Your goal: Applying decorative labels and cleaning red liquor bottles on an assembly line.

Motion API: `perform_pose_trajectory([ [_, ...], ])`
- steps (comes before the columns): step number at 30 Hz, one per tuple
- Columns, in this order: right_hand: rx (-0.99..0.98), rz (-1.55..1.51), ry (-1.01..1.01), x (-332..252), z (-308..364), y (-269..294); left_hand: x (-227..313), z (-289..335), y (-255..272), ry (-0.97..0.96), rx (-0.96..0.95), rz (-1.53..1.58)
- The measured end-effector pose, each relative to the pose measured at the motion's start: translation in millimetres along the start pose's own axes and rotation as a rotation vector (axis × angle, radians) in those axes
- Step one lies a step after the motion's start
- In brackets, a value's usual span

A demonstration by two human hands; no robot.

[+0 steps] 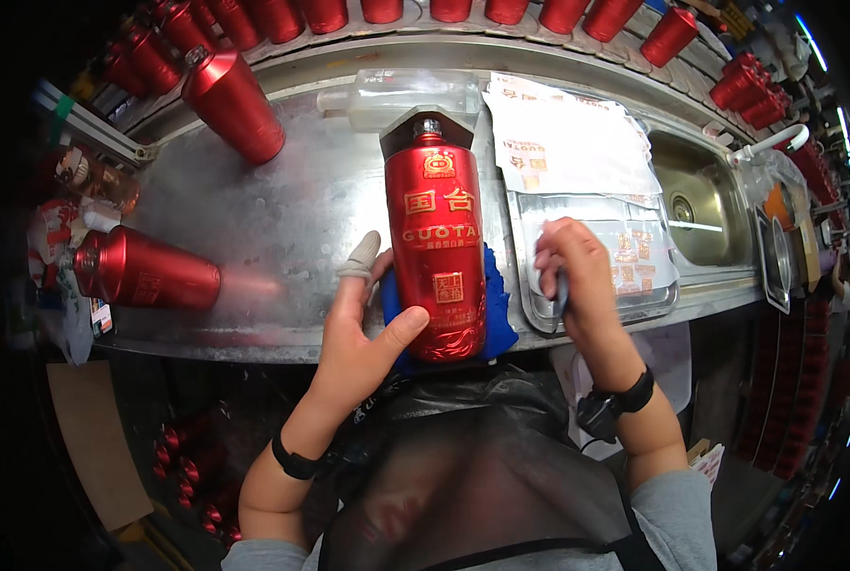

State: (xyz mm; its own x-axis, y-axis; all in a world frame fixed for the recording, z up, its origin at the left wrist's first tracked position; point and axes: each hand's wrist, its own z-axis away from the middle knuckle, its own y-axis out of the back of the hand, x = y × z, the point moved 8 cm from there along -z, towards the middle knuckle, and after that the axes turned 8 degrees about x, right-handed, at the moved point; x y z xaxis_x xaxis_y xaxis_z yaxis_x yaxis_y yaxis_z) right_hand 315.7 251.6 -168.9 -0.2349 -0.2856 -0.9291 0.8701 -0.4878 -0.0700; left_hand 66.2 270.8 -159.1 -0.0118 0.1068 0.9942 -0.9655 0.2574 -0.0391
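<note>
In front of me a shiny red bottle (434,252) with gold print lies on its back, its bare neck pointing away. Under its lower end is a blue cloth (499,309), and a dark angular holder (398,131) stands behind the neck. My left hand (360,343) grips the bottle's left side, thumb on its front. A whitish ribbed finger cot covers one fingertip. Over the tray to the right, my right hand (575,266) is closed with fingers curled. Something small and bluish-grey shows below them, too blurred to name.
White decal sheets (568,138) with gold-red print lie over a clear tray (601,309). Beyond it is a metal sink (701,205) with a white tap (777,141). Two red bottles (239,109) rest at left; a clear bottle (415,98) lies behind. Several more red bottles line the conveyor (349,40).
</note>
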Motion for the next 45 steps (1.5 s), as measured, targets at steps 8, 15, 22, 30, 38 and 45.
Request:
perform_pose_trajectory([
  [8, -0.070, -0.282, -0.101, -6.0, 15.5, -6.8, 4.4, 4.8, -5.5, -0.069, -0.022, -0.047],
  [15, -0.268, 0.505, 1.029, -76.5, 81.4, -64.7, 4.1, 5.5, -4.6, -0.027, -0.046, 0.022],
  [22, -0.509, 0.527, 1.192, -71.4, 119.0, -65.7, 6.5, 6.2, -8.6, -0.021, -0.080, 0.057],
  [30, -0.430, 0.469, 0.923, -59.8, 107.5, -54.7, 4.8, 7.5, -11.4, -0.028, -0.075, 0.046],
  [38, -0.100, 0.304, 0.365, -15.0, 64.0, -21.5, 4.3, 8.9, -9.2, -0.009, -0.054, 0.051],
  [45, -0.142, 0.218, 0.392, -25.6, 78.5, -27.5, 11.9, 17.0, -7.1, -0.046, -0.186, -0.029],
])
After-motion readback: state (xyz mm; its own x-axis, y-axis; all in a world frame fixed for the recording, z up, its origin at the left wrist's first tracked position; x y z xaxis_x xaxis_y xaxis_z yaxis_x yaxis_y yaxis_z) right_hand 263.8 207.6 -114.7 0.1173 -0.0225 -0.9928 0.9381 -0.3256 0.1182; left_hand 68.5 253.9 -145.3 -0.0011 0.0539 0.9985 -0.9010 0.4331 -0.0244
